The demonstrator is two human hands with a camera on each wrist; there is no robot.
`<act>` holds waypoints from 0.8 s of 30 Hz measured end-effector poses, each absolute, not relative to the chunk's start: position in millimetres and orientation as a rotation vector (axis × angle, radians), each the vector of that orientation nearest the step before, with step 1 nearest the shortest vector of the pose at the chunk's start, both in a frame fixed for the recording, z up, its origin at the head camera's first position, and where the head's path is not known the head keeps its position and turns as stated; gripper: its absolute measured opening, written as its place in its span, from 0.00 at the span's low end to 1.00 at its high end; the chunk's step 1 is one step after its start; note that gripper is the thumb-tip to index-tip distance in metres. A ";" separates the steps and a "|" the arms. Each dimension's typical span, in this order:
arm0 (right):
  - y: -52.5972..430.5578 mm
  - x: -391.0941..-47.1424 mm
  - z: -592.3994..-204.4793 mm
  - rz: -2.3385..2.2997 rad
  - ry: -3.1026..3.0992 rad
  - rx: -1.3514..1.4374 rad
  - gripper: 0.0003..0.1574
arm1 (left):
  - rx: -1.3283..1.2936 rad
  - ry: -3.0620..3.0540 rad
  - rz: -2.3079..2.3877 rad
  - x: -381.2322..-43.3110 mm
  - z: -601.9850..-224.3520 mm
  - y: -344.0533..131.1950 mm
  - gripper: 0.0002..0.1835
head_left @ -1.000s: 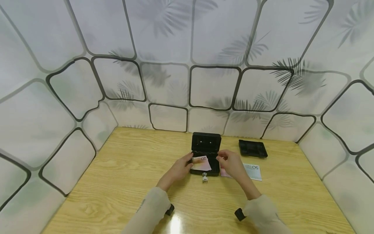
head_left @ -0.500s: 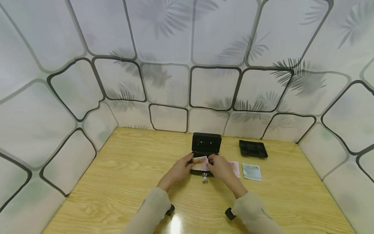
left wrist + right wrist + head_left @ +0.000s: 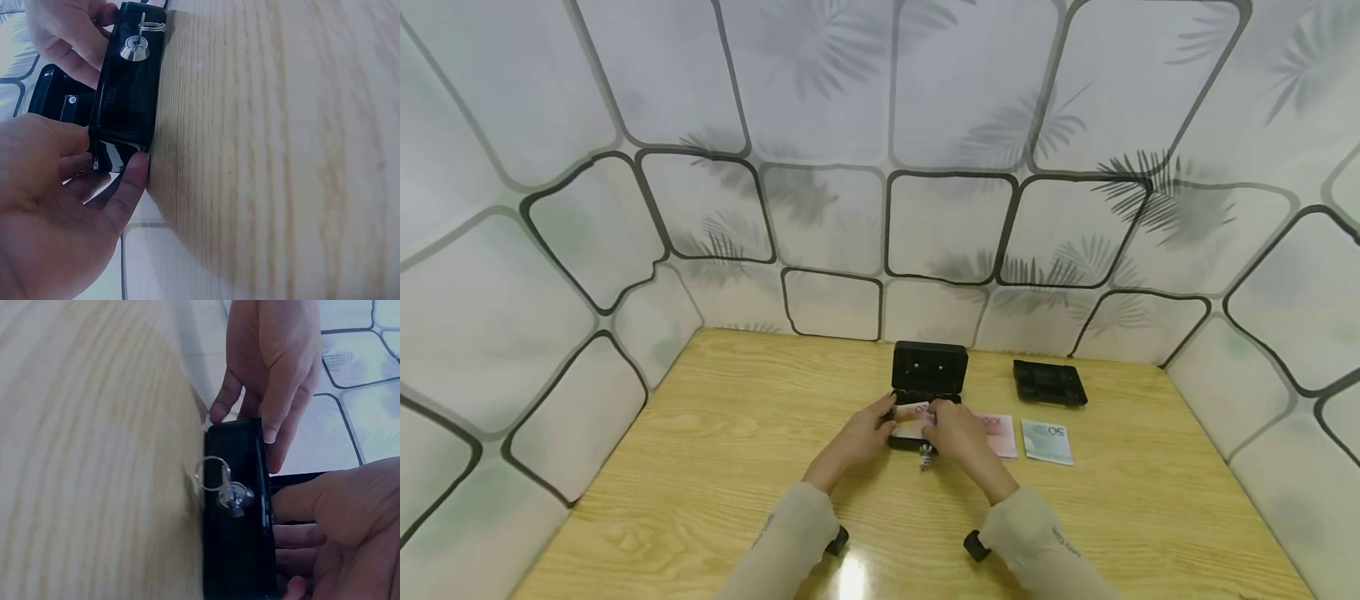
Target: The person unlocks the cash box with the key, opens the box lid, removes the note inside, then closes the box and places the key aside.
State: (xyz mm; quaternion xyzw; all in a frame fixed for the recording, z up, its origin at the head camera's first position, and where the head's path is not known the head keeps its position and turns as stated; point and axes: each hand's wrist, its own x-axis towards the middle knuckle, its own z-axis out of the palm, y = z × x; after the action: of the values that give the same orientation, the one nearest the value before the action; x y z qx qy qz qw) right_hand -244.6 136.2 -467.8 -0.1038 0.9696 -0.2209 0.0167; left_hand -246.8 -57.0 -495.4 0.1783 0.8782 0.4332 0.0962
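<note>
A small black cash box (image 3: 929, 365) stands on the table with its lid raised. A pinkish 20 banknote (image 3: 908, 423) lies in it. My left hand (image 3: 859, 433) grips the box's left side, its fingers and thumb about the end wall in the left wrist view. My right hand (image 3: 961, 433) reaches over the right part of the box, thumb and fingers at the note's right edge; its fingertips dip behind the front wall (image 3: 237, 562) in the right wrist view. A key (image 3: 143, 28) with a ring sits in the front lock (image 3: 135, 49).
Right of the box lies a pink 100 banknote (image 3: 1000, 435), partly behind the right hand. Beyond it is a greenish 50 banknote (image 3: 1047, 442). A black compartment tray (image 3: 1049, 382) rests at the back right, near the patterned wall (image 3: 940, 308).
My right hand has moved left from the box's right rim to the 20 note's right edge, uncovering the 100 and 50 notes. The left hand has stayed at the box's left side.
</note>
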 end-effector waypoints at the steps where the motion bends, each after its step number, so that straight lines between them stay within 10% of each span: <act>1: 136.4 -244.3 -468.1 -0.703 3.019 -0.319 0.09 | 0.526 2.600 1.284 -247.0 -495.4 -57.2 0.29; 24: 134.6 -240.7 -471.8 -1.111 2.983 -0.212 0.17 | 0.551 2.604 1.324 -244.9 -492.9 -57.0 0.28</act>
State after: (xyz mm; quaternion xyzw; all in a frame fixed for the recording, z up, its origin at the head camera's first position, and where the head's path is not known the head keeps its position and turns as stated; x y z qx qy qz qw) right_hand -240.7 134.6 -471.8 -0.0664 0.9348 -0.3481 -0.0242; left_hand -244.9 -57.0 -492.9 0.1848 0.8728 0.4438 0.0844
